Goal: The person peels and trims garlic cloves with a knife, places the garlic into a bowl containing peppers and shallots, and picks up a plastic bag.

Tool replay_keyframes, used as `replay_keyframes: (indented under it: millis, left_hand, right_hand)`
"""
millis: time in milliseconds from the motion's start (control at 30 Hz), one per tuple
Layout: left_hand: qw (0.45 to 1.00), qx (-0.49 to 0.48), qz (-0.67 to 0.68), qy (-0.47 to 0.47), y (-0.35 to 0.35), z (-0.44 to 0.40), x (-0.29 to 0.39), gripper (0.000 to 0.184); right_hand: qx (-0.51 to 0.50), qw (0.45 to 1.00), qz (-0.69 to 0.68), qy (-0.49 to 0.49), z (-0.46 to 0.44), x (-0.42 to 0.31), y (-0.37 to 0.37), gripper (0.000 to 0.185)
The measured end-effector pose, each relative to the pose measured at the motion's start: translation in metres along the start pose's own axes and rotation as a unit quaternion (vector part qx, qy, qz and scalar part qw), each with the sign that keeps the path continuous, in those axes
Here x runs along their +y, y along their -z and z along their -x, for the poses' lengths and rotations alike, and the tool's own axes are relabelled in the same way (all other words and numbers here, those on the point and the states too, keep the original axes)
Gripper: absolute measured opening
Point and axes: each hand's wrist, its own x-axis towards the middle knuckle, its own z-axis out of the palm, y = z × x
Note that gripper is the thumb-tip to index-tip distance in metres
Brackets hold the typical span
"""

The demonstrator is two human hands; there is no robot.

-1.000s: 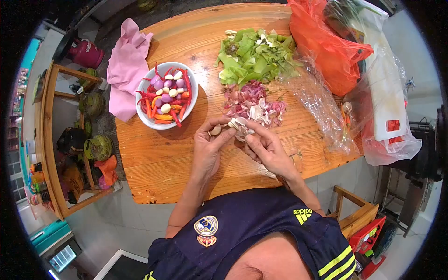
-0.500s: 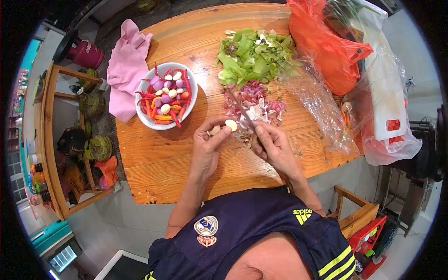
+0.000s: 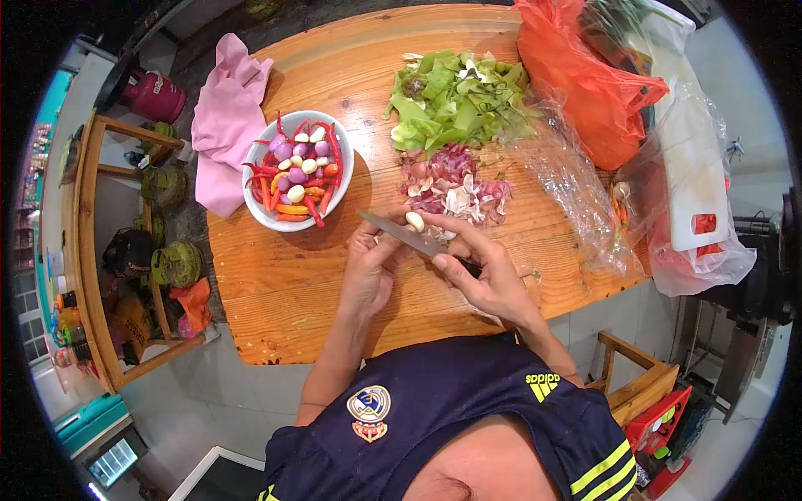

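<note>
My right hand (image 3: 493, 271) is closed round a knife (image 3: 411, 235), its blade slanting up and left across the front of my left hand. Just above the blade is a pale peeled garlic clove (image 3: 414, 221), between the fingers of my left hand (image 3: 368, 263) and my right index fingertip. The blade partly hides my left fingers, which are closed by the clove. Beyond my hands lies a pile of reddish shallot skins (image 3: 447, 171) with whitish garlic skins (image 3: 464, 200). To the left, a white bowl (image 3: 257, 210) holds red and orange chillies, shallots and garlic cloves.
Green peelings (image 3: 451, 96) are heaped at the far side of the wooden table (image 3: 276, 305). A pink cloth (image 3: 230, 134) lies left of the bowl. On the right are an orange plastic bag (image 3: 576, 92), clear plastic (image 3: 576, 196) and a white cutting board (image 3: 697, 167).
The knife has swung from pointing away to pointing left, across my left hand. My right index finger has come up to the garlic clove, which has turned.
</note>
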Motion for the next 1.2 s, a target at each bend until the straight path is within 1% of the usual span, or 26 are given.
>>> replay_keyframes:
  millis: [67,167,233,333,467,533,567,633,667,733,800,900,1000,1100,1200]
  left_hand:
    - [1.0,-0.004,-0.025,-0.012,0.002,0.0,-0.001,0.031]
    - [0.995,0.027,-0.075,-0.059,-0.008,0.0,-0.002,0.03]
    - [0.994,0.024,-0.092,-0.053,-0.002,0.0,-0.004,0.03]
    - [0.994,0.023,-0.093,-0.048,-0.001,0.001,-0.003,0.028]
    - [0.995,0.026,-0.082,-0.05,-0.004,0.001,-0.001,0.026]
    - [0.995,0.029,-0.088,-0.048,-0.001,0.001,-0.003,0.024]
    - [0.994,0.031,-0.09,-0.047,0.0,0.0,-0.003,0.023]
    - [0.993,0.023,-0.104,-0.049,0.0,0.0,-0.003,0.022]
    - [0.992,0.018,-0.111,-0.051,0.0,0.0,-0.003,0.021]
    - [0.993,0.031,-0.106,-0.052,-0.003,0.001,-0.002,0.021]
    - [0.992,0.039,-0.109,-0.053,-0.005,0.001,-0.002,0.02]
    - [0.991,0.044,-0.117,-0.051,-0.007,0.001,-0.001,0.021]
    - [0.992,0.044,-0.108,-0.05,-0.008,0.001,-0.002,0.02]
    - [0.992,0.041,-0.103,-0.06,-0.007,0.001,-0.003,0.02]
    - [0.992,0.038,-0.105,-0.05,-0.007,0.001,-0.001,0.019]
  right_hand:
    - [0.003,1.0,0.018,-0.002,0.0,-0.002,0.0,0.042]
    - [0.017,0.999,0.033,0.028,-0.001,0.006,-0.003,0.042]
    - [0.023,0.999,0.033,0.028,-0.001,0.007,-0.004,0.042]
    - [0.02,1.0,0.02,-0.002,-0.001,0.002,-0.003,0.04]
    - [0.024,0.999,0.021,0.012,-0.002,0.005,-0.005,0.039]
    - [0.036,0.996,0.055,0.064,-0.004,0.011,-0.004,0.038]
    - [0.047,0.988,0.088,0.117,-0.008,0.02,-0.004,0.037]
    - [0.044,0.99,0.083,0.109,-0.008,0.021,-0.003,0.036]
    - [0.03,0.997,0.047,0.048,-0.005,0.016,-0.001,0.036]
    - [0.0,0.998,-0.055,-0.028,-0.003,0.014,0.002,0.036]
    - [-0.031,0.981,-0.183,-0.057,-0.005,0.021,0.005,0.035]
    - [-0.023,0.957,-0.276,-0.083,-0.004,0.02,0.004,0.037]
    - [-0.044,0.973,-0.215,-0.066,-0.004,0.017,0.004,0.039]
    - [-0.038,0.984,-0.168,-0.042,-0.004,0.02,0.003,0.037]
    - [-0.022,0.986,-0.16,-0.032,-0.005,0.022,0.002,0.035]
